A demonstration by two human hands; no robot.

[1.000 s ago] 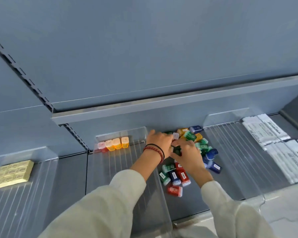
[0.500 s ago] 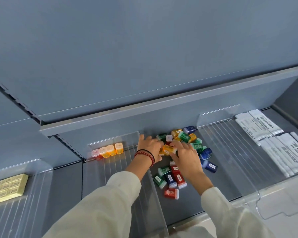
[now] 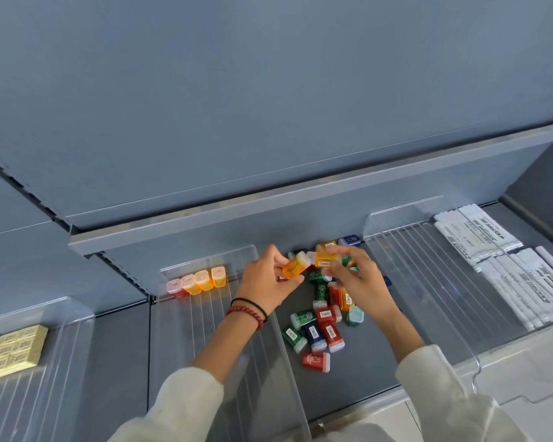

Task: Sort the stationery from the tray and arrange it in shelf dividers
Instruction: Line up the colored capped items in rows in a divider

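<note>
Colour sorting is in hand: the left hand (image 3: 265,285) pinches an orange box (image 3: 296,270) between thumb and curled fingers. The right hand (image 3: 359,282) pinches a second orange box (image 3: 325,259) at its fingertips. Both boxes are held just above the back of the mixed pile (image 3: 320,323) on the shelf. The next move likely calls for lifting them left over the clear divider (image 3: 284,371) and standing them upright beside the row (image 3: 200,282) at the back of that compartment.
</note>
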